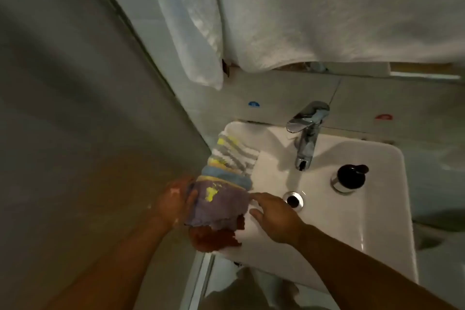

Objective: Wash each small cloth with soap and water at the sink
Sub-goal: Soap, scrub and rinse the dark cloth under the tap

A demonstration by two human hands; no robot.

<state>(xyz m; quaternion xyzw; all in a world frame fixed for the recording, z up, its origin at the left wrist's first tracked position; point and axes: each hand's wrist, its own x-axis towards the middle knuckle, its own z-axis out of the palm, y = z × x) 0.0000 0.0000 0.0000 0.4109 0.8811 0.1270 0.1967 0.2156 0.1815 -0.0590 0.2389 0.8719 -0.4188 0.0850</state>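
At the far left a plain grey wall [75,108] runs down beside the basin. Your left hand [176,202] is at the left rim of the white ceramic sink [352,209], with pale flecks on its skin that may be suds. Its thumb curls over the left edge of a purple cloth [221,205] with a yellow patch, so it grips that cloth.

The cloths lie in an overlapping row along that left rim. A rust-red cloth [214,236] is nearest you and partly under the purple one. A blue cloth [226,178] lies just beyond the purple one. Farthest from you is a white-and-grey striped cloth [234,153] with yellow marks, reaching towards the back corner.

Your right hand [274,216] is over the basin just right of the pile. Its fingers are straight and spread, it holds nothing, and its forefinger touches the right edge of the purple cloth.

Just beyond that hand is the round chrome drain [293,199]. Above it stands the chrome mixer tap [307,138], its spout pointing down into the basin. I cannot tell whether water is running.

Right of the tap, a black-topped soap dispenser [348,178] stands on the sink's ledge. On the tiled wall behind are a small blue sticker [253,104] and a small red sticker [383,117]. A large white towel [327,7] hangs above everything.
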